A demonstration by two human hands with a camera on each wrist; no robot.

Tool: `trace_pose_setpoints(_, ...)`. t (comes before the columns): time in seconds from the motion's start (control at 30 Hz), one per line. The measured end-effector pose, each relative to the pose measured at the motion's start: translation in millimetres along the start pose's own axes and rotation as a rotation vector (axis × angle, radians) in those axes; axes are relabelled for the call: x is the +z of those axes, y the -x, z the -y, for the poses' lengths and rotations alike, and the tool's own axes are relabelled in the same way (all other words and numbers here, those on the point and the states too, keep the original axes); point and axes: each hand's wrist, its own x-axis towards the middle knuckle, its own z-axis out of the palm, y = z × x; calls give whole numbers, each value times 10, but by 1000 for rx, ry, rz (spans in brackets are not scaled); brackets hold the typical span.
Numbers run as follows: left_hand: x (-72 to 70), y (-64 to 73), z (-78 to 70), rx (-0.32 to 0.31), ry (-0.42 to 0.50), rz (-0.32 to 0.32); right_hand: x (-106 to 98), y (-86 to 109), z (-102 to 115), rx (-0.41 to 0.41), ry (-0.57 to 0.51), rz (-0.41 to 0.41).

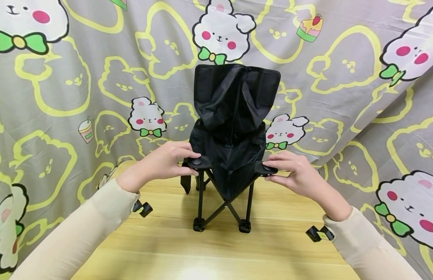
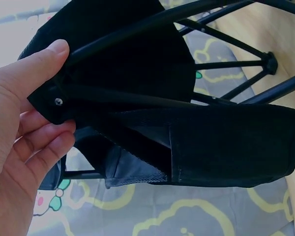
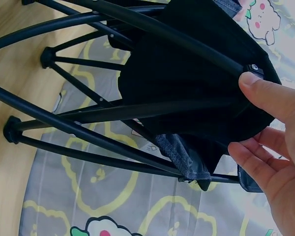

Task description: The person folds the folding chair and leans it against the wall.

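A small black folding camp chair [image 1: 234,151] stands partly unfolded on the table, its crossed front legs close together and its seat sagging in a V. My left hand [image 1: 163,163] pinches the front end of one armrest [image 1: 199,162], thumb below and fingers on top. On the other side my right hand [image 1: 295,171] pinches the matching armrest [image 1: 263,168] the same way. The left wrist view shows a fabric pocket [image 2: 236,145] hanging beside the frame. In the right wrist view, the thumb presses by a screw [image 3: 254,67] at the tube's end.
The wooden table [image 1: 160,241] lies under the chair. A grey curtain [image 1: 107,77] with rabbit and yellow outline prints hangs close behind and at both sides. Black wrist mounts show below the left cuff [image 1: 114,202] and the right cuff [image 1: 346,221].
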Motion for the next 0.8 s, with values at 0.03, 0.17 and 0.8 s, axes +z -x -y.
trace_pose_setpoints(0.03,0,-6,-2,0,5,-3,1,-7,2,1,2,2)
trace_pose_setpoints(0.17,3,-26,-5,-4,13,-9,4,-33,4,3,1,4)
trace_pose_setpoints(0.8,8,-83,-17,-22,38,-27,59,-135,-12,-15,23,-4)
